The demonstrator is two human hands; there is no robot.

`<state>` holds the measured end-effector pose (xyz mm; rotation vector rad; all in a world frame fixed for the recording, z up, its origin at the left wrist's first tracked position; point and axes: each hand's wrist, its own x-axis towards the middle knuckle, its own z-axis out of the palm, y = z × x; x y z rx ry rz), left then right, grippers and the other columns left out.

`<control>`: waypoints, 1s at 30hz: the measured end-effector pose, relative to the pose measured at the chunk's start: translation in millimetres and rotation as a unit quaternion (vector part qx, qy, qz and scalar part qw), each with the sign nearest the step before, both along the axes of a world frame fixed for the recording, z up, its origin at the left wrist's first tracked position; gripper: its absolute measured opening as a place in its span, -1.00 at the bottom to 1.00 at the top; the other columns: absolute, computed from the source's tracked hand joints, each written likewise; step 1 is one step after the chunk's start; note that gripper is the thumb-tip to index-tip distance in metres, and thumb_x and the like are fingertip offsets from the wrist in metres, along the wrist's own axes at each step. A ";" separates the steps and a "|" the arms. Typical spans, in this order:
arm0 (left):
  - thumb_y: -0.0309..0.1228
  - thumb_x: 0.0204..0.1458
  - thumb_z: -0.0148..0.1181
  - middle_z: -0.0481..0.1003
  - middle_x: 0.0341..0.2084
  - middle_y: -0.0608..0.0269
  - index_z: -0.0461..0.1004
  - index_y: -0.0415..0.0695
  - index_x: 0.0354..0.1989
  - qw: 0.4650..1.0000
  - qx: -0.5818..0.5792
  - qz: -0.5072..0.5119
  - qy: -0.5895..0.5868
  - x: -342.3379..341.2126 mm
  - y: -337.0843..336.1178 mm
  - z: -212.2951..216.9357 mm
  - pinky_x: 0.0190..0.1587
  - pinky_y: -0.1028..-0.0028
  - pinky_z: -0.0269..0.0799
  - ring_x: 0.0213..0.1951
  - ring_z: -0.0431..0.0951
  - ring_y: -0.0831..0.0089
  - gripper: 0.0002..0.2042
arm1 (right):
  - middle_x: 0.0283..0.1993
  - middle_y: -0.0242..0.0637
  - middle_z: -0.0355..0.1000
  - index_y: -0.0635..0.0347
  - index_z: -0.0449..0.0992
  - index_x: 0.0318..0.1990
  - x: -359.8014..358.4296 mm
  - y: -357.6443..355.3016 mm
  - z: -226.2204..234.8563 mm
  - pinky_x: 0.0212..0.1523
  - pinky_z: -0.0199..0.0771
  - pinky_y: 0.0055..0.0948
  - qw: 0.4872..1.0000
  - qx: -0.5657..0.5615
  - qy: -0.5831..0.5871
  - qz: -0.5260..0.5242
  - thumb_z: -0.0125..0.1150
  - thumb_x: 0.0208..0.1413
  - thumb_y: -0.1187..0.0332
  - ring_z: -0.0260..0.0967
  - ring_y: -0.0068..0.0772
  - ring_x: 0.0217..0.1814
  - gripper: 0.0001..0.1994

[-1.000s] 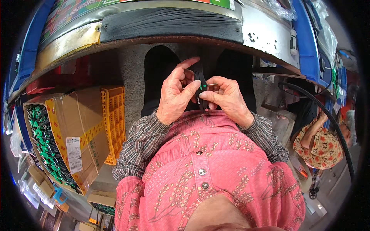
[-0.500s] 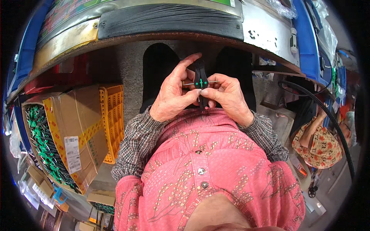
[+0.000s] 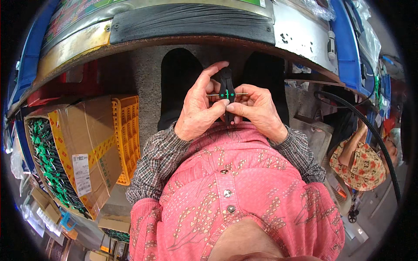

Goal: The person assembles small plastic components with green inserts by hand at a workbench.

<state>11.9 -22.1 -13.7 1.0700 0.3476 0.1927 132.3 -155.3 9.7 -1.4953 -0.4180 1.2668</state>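
Between both hands, over my lap, is a small black clamp-like part with green spots at its middle. A thin metal rod runs crosswise through it and sticks out on both sides. My left hand is closed on the part's left side, its thumb at the middle and its index finger stretched up to the far end. From the other side, my right hand pinches the part near the rod with thumb and fingers. The fingers partly hide the part's lower half, so its near end shows only in part.
Ahead is the curved workbench edge with a black strip. On the left, a cardboard box holds many black and green parts, beside a yellow crate. A blue bin, a black cable and another person are at right.
My left hand and wrist have shifted slightly to the right, and the right hand's fingers have moved a little. The black part stays almost in place, held by both hands.
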 end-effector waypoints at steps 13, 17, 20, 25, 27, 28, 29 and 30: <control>-0.70 -0.06 0.03 0.34 -0.34 0.33 0.02 -0.15 0.33 0.999 -0.015 -0.014 -0.042 0.0 0.6 -0.3 -0.11 0.56 0.35 -0.27 0.40 0.63 -0.30 | -0.44 -0.46 0.42 0.29 0.47 -0.24 1.5 -3.7 1.4 -0.54 0.29 -0.74 0.999 -0.011 -0.007 0.029 0.26 0.11 0.42 0.29 -0.78 -0.53 -0.85; -0.70 -0.07 0.02 0.35 -0.32 0.31 0.02 -0.14 0.33 0.998 -0.038 -0.045 -0.036 0.1 5.0 -1.1 -0.10 0.55 0.36 -0.25 0.42 0.62 -0.30 | -0.43 -0.46 0.42 0.29 0.48 -0.23 1.3 -2.9 3.7 -0.55 0.27 -0.74 1.000 -0.008 0.009 0.024 0.26 0.11 0.41 0.28 -0.79 -0.52 -0.85; -0.71 -0.07 0.02 0.37 -0.31 0.29 0.02 -0.15 0.33 0.999 -0.032 -0.039 -0.015 1.5 5.8 -1.3 -0.11 0.57 0.36 -0.23 0.43 0.61 -0.30 | -0.42 -0.46 0.43 0.30 0.48 -0.22 1.9 -2.1 2.1 -0.55 0.27 -0.74 1.000 -0.006 0.005 0.023 0.26 0.11 0.41 0.28 -0.79 -0.52 -0.84; -0.71 -0.07 0.03 0.39 -0.31 0.27 -0.01 -0.13 0.34 0.999 -0.022 -0.041 -0.008 1.5 8.2 -2.5 -0.22 0.55 0.45 -0.27 0.45 0.60 -0.29 | -0.40 -0.43 0.46 0.31 0.49 -0.21 1.9 -1.0 2.1 -0.55 0.27 -0.75 1.000 -0.008 0.012 0.012 0.27 0.10 0.43 0.28 -0.78 -0.53 -0.83; -0.71 -0.07 0.03 0.40 -0.31 0.27 -0.02 -0.12 0.35 0.998 -0.046 -0.047 0.005 0.7 9.1 -0.4 -0.26 0.54 0.48 -0.28 0.46 0.58 -0.27 | -0.38 -0.40 0.47 0.33 0.49 -0.21 2.5 -1.9 0.0 -0.55 0.29 -0.75 1.000 0.003 0.005 0.005 0.28 0.08 0.45 0.30 -0.77 -0.53 -0.83; -0.71 -0.07 0.04 0.40 -0.32 0.26 -0.04 -0.11 0.36 0.998 -0.045 -0.051 0.001 0.3 9.1 -0.5 -0.29 0.52 0.50 -0.29 0.47 0.57 -0.26 | -0.38 -0.40 0.47 0.33 0.49 -0.21 2.4 -2.3 -0.6 -0.55 0.29 -0.75 1.000 0.003 0.005 0.005 0.28 0.08 0.45 0.30 -0.77 -0.53 -0.83; -0.70 -0.07 0.05 0.40 -0.33 0.26 -0.07 -0.11 0.37 0.998 -0.045 -0.055 -0.004 0.0 9.1 -0.5 -0.31 0.51 0.52 -0.31 0.47 0.56 -0.24 | -0.38 -0.40 0.48 0.33 0.49 -0.21 2.2 -2.6 -1.2 -0.54 0.31 -0.74 1.000 0.010 0.013 -0.006 0.28 0.07 0.47 0.31 -0.76 -0.53 -0.83; -0.70 -0.07 0.05 0.40 -0.33 0.26 -0.07 -0.11 0.37 0.998 -0.045 -0.054 -0.004 0.0 8.6 -0.1 -0.31 0.51 0.52 -0.31 0.47 0.56 -0.24 | -0.38 -0.39 0.48 0.33 0.49 -0.20 2.3 -3.0 -1.8 -0.53 0.33 -0.74 1.000 0.017 0.021 -0.016 0.28 0.06 0.48 0.32 -0.75 -0.53 -0.83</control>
